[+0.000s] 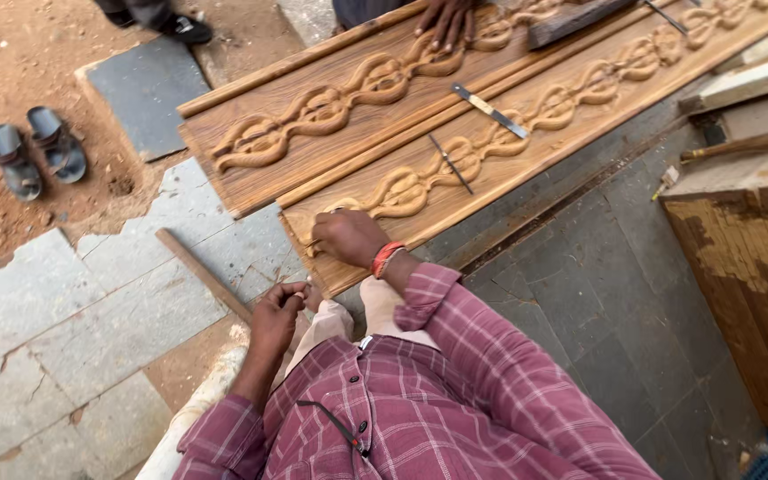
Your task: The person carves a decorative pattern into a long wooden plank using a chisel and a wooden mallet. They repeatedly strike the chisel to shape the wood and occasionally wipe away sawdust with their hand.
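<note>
Pressing curled on the carved plank [526, 133], right hand [348, 236] steadies it; left hand [277, 316] pinches something small (unclear); plank looks stiff, heavy; grip its plain edges.

Carved planks [375, 142] on stone floor [91, 302]

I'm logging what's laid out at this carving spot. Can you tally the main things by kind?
Carved wooden planks: 2
Metal tools lying on the planks: 2, a flat one and a thin rod
Sandals on the dirt: 2
Loose wooden stick on the paving: 1
Total: 7
</note>
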